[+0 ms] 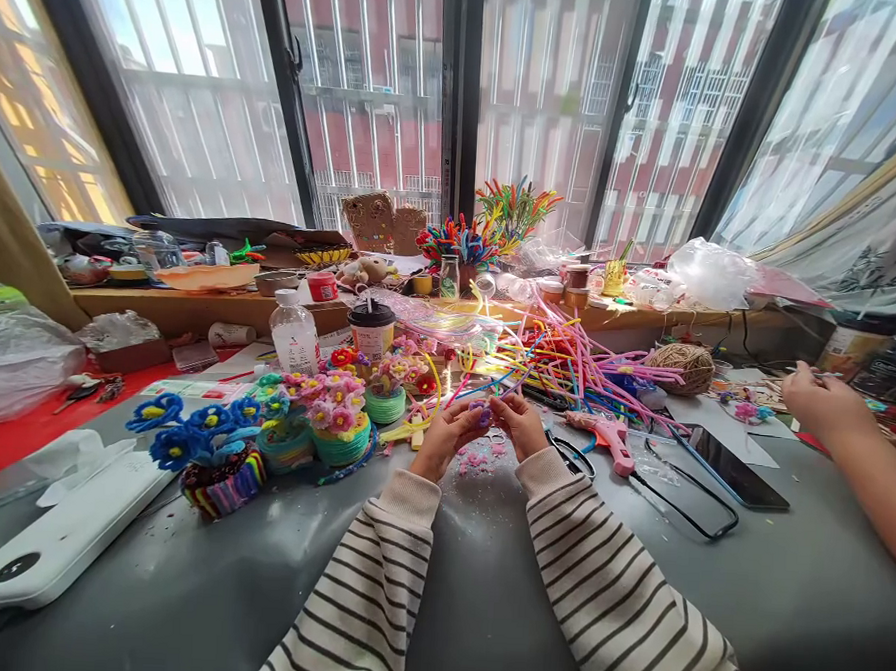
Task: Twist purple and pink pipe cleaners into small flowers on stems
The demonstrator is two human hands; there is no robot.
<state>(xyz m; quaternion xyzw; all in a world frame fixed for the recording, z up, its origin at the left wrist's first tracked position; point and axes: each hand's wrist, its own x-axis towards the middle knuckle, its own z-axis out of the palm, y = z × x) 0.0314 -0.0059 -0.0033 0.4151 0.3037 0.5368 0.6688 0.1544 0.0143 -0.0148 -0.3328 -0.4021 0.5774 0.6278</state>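
My left hand [446, 441] and my right hand [520, 427] meet above the middle of the grey table, fingertips pinched close together. Between them is a small purple pipe cleaner [483, 409], bent into a shape I cannot make out fully because the fingers cover part of it. Pink fluffy scraps [475, 461] lie on the table just below my hands. To the left stand pots of pipe-cleaner flowers: blue ones [210, 421] in a striped pot and pink ones [335, 402] in a green pot. A heap of loose pipe cleaners [574, 357] spreads behind my right hand.
Right of my hands lie a pink glue gun [614, 440] with its black cord and a dark phone [730, 468]. A twine ball [683, 368] sits behind. Another person's hand [827, 405] reaches in from the right. At left are a white device [62, 531] and a bottle [294, 335].
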